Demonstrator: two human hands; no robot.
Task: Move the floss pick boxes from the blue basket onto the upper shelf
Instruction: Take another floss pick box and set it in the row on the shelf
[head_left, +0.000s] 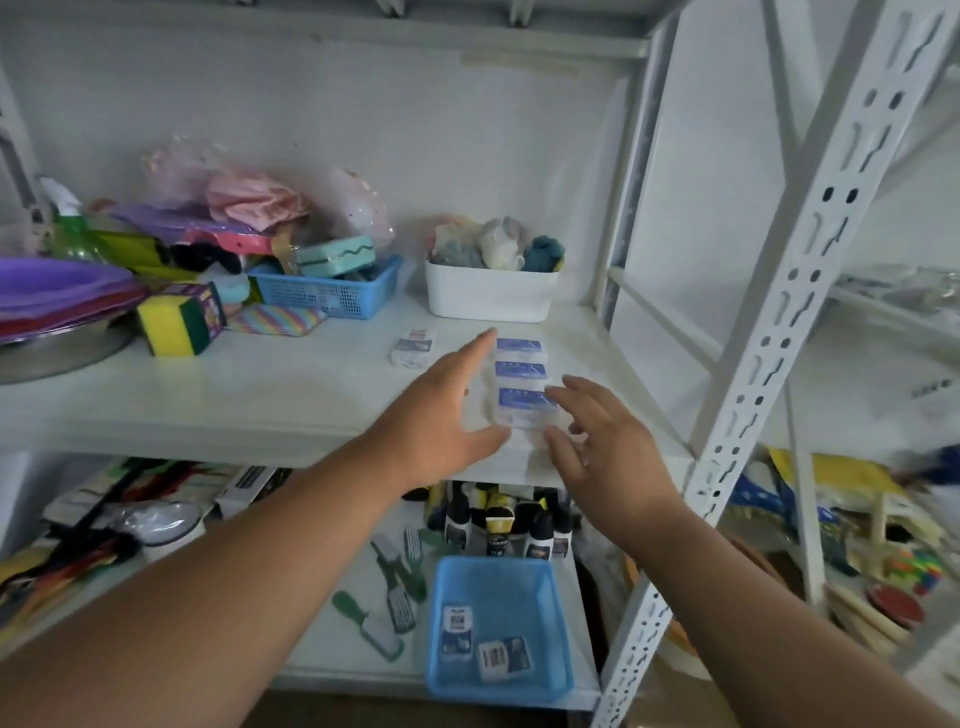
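Note:
Three floss pick boxes (521, 375) with blue labels lie in a row on the white upper shelf (260, 395), and a fourth box (413, 348) lies apart to their left. My left hand (447, 415) stretches flat along the row's left side, fingers straight. My right hand (597, 441) hovers at the row's right front, fingers spread, holding nothing. On the lower shelf stands the blue basket (498, 631) with two floss pick boxes (457, 629) (505, 659) inside.
A white bin (491, 293) of cloths and a small blue basket (327, 291) stand behind the boxes. Sponges (179, 317), purple plates and bags crowd the left. Bottles (498, 525) and brushes lie on the lower shelf. A perforated white upright (769, 374) rises at right.

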